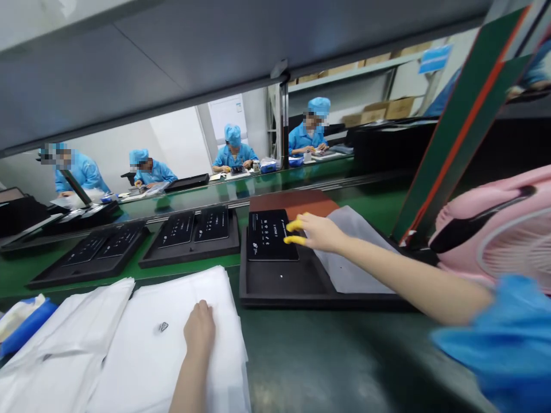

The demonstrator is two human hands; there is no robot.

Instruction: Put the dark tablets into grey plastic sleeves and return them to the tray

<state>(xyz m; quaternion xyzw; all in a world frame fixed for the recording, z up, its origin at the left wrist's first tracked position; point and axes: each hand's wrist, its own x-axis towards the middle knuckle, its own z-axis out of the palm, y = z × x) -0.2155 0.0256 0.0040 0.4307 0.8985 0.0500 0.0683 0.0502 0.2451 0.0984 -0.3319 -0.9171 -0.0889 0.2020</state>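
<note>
At the left end of a black foam tray (282,282), one printed panel (270,241) beside yellow-covered fingers (296,240).
Flat, rectangular and black, with white lettering and rows of small white icons, too blurred to read in full; right hand (294,232) at its right edge, two covered fingertips a little apart with nothing seen between, contact impossible to tell; left hand (200,331) curled on white sheets (176,304), grip on them impossible to tell; over the tray's right part, one translucent sheet (350,252); counted on the green table (310,350), three trays in all, with one panel in the nearest and two each in the middle tray (191,259) and leftmost tray (73,280), so five; opposite, four blue-capped co-workers (233,154); at far right, one pink fan (465,218).
</note>
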